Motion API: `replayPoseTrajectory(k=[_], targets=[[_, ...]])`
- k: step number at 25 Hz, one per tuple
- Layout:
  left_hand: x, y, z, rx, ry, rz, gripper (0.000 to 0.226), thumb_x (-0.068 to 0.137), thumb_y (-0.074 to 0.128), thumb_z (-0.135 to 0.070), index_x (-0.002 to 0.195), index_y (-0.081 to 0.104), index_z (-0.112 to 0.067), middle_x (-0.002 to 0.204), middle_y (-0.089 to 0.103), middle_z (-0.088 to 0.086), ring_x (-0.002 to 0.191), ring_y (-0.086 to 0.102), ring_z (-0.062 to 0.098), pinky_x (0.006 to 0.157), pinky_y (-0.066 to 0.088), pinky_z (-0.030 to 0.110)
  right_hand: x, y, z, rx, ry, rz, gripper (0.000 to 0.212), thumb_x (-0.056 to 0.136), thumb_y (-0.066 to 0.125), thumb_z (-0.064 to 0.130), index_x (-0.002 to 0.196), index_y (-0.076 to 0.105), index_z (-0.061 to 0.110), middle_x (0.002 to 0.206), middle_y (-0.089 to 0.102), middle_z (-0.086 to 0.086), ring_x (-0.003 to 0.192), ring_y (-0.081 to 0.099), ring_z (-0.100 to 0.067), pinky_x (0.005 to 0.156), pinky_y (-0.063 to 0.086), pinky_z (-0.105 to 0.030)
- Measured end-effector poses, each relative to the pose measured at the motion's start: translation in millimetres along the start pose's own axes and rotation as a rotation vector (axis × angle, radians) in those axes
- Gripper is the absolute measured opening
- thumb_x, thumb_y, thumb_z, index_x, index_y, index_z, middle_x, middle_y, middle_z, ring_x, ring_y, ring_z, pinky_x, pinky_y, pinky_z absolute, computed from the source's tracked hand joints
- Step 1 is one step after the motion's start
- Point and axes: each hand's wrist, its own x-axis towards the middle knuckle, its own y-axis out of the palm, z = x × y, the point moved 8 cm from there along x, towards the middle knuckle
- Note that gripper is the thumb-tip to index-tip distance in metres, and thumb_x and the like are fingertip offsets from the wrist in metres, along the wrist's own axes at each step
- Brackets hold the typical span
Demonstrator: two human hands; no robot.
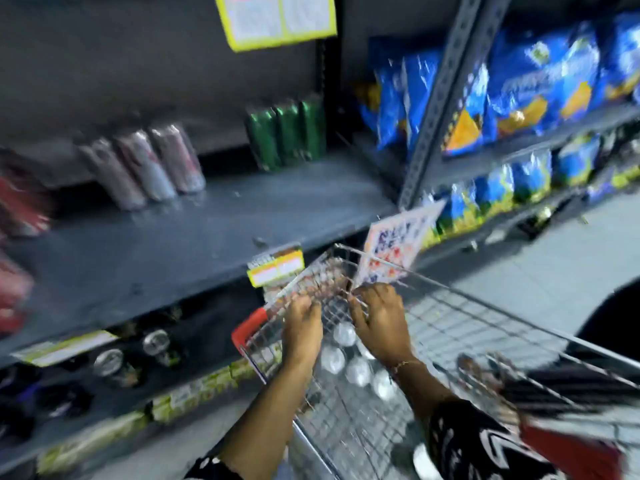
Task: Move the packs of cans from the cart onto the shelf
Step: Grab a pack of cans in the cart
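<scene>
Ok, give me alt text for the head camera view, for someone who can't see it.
Blurred view from above: a person's left hand and right hand reach into a wire shopping cart towards a pack of cans. Beside it, a grey shelf holds silver cans and green cans, with blue snack bags to the right.

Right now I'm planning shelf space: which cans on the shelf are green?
The green cans, at the shelf's back right by the upright post; the silver-pink cans stand further left.
</scene>
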Motion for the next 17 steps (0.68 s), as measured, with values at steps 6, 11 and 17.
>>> replayPoseTrajectory(k=[6,11,17], targets=[[17.4,63.0,128.2,0.294,-0.448,0.053,0.063,0.092,0.056,-0.033,0.139,0.04,0.007,0.141,0.046,0.028,0.126,0.049,0.04,0.101,0.045,0.042,-85.9,67.6,-144.5,0.151,1.016,0.105,0.065,0.085,0.041,0.049,0.113,0.057,-0.008,0.121,0.059,-0.029,0.113,0.055,-0.039,0.091,0.043,-0.039],[56.7,88.0,157.6,0.463,-0.443,0.238,0.069,0.086,0.062,-0.044,0.137,0.045,0.0,0.136,0.052,0.025,0.12,0.055,0.039,0.099,0.05,0.049,-129.9,101.2,-177.2,0.355,1.402,0.091,0.049,0.093,0.05,0.034,0.119,0.05,-0.008,0.122,0.059,-0.016,0.114,0.055,-0.029,0.083,0.047,-0.023],[55.2,77.9,132.8,0.527,-0.377,0.295,0.048,0.091,0.06,-0.033,0.124,0.054,0.001,0.117,0.064,0.019,0.1,0.064,0.031,0.079,0.053,0.032,-129.1,88.6,-176.7,0.395,1.48,-0.082,0.053,0.082,0.063,0.042,0.113,0.057,-0.001,0.097,0.064,-0.01,0.083,0.055,-0.023,0.059,0.039,-0.017]])
